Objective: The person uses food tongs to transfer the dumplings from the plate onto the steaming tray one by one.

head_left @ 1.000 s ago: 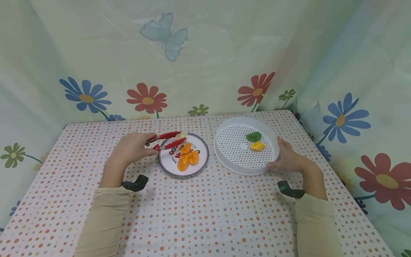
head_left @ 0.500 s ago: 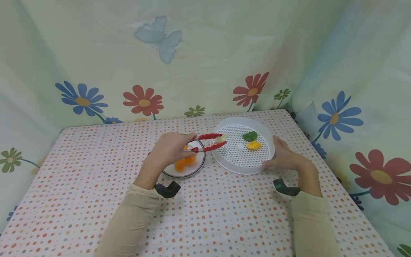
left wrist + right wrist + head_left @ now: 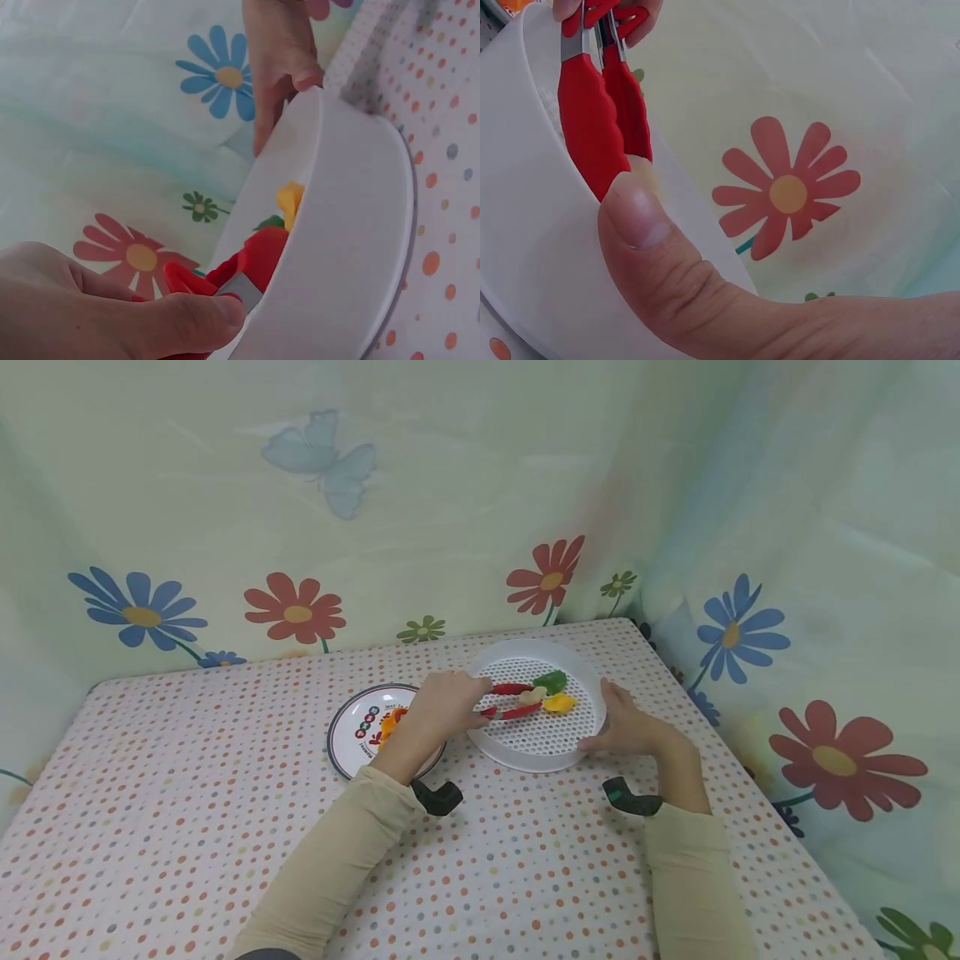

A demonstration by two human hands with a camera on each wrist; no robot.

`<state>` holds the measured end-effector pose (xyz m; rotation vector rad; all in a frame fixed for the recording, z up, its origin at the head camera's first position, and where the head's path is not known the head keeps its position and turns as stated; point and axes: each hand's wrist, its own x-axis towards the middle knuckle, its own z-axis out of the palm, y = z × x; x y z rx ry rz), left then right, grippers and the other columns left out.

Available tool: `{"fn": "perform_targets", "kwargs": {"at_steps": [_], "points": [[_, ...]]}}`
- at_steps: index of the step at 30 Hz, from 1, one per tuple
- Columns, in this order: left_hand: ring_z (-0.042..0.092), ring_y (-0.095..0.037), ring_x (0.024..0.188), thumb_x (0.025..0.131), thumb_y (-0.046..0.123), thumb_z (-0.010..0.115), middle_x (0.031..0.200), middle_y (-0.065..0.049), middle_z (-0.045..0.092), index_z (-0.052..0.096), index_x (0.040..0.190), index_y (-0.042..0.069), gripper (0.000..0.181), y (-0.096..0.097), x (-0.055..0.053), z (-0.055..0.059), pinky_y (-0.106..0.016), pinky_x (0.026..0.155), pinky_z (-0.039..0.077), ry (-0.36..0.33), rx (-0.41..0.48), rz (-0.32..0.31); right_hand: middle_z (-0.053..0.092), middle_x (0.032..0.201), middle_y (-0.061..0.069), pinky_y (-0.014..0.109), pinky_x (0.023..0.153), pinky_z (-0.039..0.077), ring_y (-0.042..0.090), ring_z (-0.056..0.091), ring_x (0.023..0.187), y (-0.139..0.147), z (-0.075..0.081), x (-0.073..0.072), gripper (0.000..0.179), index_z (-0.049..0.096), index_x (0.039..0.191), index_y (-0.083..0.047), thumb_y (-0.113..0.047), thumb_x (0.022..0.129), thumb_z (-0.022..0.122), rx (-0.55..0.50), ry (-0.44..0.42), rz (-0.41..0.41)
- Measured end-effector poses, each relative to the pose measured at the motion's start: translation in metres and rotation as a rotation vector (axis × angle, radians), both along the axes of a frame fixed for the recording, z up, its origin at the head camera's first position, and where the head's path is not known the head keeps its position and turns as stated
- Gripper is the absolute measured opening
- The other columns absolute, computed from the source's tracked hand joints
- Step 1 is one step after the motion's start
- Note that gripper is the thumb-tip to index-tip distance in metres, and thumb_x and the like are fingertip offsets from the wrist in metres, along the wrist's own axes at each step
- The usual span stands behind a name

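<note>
My left hand [image 3: 447, 703] grips a pair of red-tipped tongs [image 3: 519, 712] over the white sieve [image 3: 517, 759], a round tray with a perforated floor. Between the tong tips is a pale cream-coloured piece [image 3: 533, 696]; whether it touches the sieve floor I cannot tell. Close by in the sieve lie a green piece [image 3: 551, 682] and a yellow piece [image 3: 559, 703]. My right hand [image 3: 628, 727] holds the sieve's right wall, its thumb [image 3: 641, 225] on the near side in the right wrist view. The left wrist view shows fingers and thumb [image 3: 281, 75] on either side of the rim.
Left of the sieve stands a white plate [image 3: 347, 745] with a dark rim and orange pieces [image 3: 389, 725], partly covered by my left forearm. A dotted cloth [image 3: 225, 793] covers the table. Flowered curtains [image 3: 420, 527] hang behind and at the right.
My left hand has carried the tongs and the pale piece rightward from above the plate to the sieve. The right hand keeps its hold. The head view has shifted right.
</note>
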<state>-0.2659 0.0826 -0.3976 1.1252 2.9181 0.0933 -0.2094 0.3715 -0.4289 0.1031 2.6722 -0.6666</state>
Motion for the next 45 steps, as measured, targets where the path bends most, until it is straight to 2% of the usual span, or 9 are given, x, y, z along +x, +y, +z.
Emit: {"fn": "perform_targets", "kwargs": {"at_steps": [11, 17, 23, 30, 34, 37, 39, 42, 45], "points": [[0.059, -0.016, 0.078, 0.081, 0.04, 0.074, 0.098, 0.0, 0.07, 0.064, 0.12, 0.017, 0.047, 0.003, -0.003, 0.001, -0.031, 0.066, 0.051, -0.034, -0.015, 0.022, -0.01, 0.152, 0.033, 0.068, 0.106, 0.018, 0.055, 0.004, 0.138, -0.001, 0.0, -0.003, 0.133, -0.016, 0.148, 0.002, -0.054, 0.071, 0.077, 0.003, -0.009, 0.0], [0.059, -0.016, 0.078, 0.081, 0.041, 0.073, 0.096, -0.001, 0.068, 0.063, 0.117, 0.015, 0.046, 0.001, -0.004, 0.0, -0.032, 0.067, 0.052, -0.061, -0.023, 0.06, -0.01, 0.152, 0.033, 0.068, 0.106, 0.018, 0.056, 0.003, 0.138, -0.005, -0.002, -0.003, 0.133, -0.016, 0.148, 0.002, -0.053, 0.071, 0.078, 0.004, -0.017, -0.012], [0.061, -0.017, 0.082, 0.077, 0.049, 0.074, 0.101, -0.002, 0.068, 0.054, 0.129, 0.014, 0.066, -0.011, -0.002, -0.002, -0.033, 0.068, 0.052, -0.053, -0.02, 0.111, -0.01, 0.152, 0.032, 0.069, 0.105, 0.019, 0.056, 0.004, 0.138, -0.009, -0.011, -0.01, 0.133, -0.015, 0.148, 0.002, -0.051, 0.07, 0.079, -0.012, -0.015, -0.011], [0.065, -0.018, 0.085, 0.071, 0.056, 0.075, 0.116, -0.001, 0.067, 0.042, 0.141, 0.015, 0.088, -0.051, 0.012, 0.005, -0.034, 0.065, 0.052, 0.003, 0.117, 0.18, -0.01, 0.151, 0.034, 0.071, 0.103, 0.017, 0.057, 0.003, 0.137, -0.001, -0.009, -0.008, 0.133, -0.017, 0.147, 0.002, -0.052, 0.071, 0.077, 0.021, -0.007, -0.014], [0.065, -0.022, 0.098, 0.068, 0.058, 0.077, 0.126, -0.005, 0.063, 0.04, 0.142, 0.012, 0.095, -0.087, 0.025, 0.006, -0.037, 0.073, 0.055, 0.057, 0.141, 0.229, -0.009, 0.149, 0.037, 0.073, 0.101, 0.018, 0.06, 0.003, 0.135, 0.007, -0.005, -0.004, 0.132, -0.019, 0.146, 0.003, -0.049, 0.072, 0.077, 0.017, -0.003, -0.022], [0.063, -0.026, 0.108, 0.066, 0.056, 0.079, 0.13, -0.008, 0.061, 0.04, 0.142, 0.009, 0.098, -0.121, 0.038, 0.002, -0.041, 0.083, 0.055, 0.099, 0.139, 0.266, -0.009, 0.149, 0.038, 0.074, 0.1, 0.017, 0.061, 0.002, 0.134, 0.007, -0.006, -0.005, 0.132, -0.02, 0.146, 0.004, -0.048, 0.072, 0.078, -0.009, 0.005, -0.011], [0.062, -0.028, 0.109, 0.064, 0.055, 0.081, 0.131, -0.01, 0.06, 0.04, 0.142, 0.009, 0.1, -0.143, 0.048, -0.002, -0.044, 0.083, 0.055, 0.125, 0.145, 0.291, -0.009, 0.148, 0.038, 0.074, 0.101, 0.017, 0.061, 0.002, 0.134, 0.004, -0.008, -0.007, 0.132, -0.02, 0.145, 0.004, -0.047, 0.072, 0.078, -0.018, 0.007, -0.004], [0.064, -0.029, 0.105, 0.061, 0.055, 0.083, 0.129, -0.011, 0.061, 0.041, 0.14, 0.009, 0.101, -0.168, 0.065, -0.009, -0.044, 0.078, 0.056, 0.16, 0.141, 0.318, -0.009, 0.147, 0.039, 0.073, 0.101, 0.017, 0.061, 0.002, 0.133, 0.001, -0.012, -0.011, 0.132, -0.021, 0.145, 0.004, -0.046, 0.073, 0.077, -0.02, 0.011, 0.008], [0.067, -0.029, 0.096, 0.058, 0.057, 0.084, 0.124, -0.012, 0.064, 0.043, 0.138, 0.008, 0.102, -0.181, 0.08, -0.015, -0.041, 0.07, 0.057, 0.174, 0.127, 0.333, -0.009, 0.147, 0.04, 0.073, 0.102, 0.017, 0.061, 0.001, 0.133, 0.002, -0.015, -0.012, 0.132, -0.021, 0.145, 0.004, -0.046, 0.073, 0.077, -0.021, 0.009, 0.011]]}}
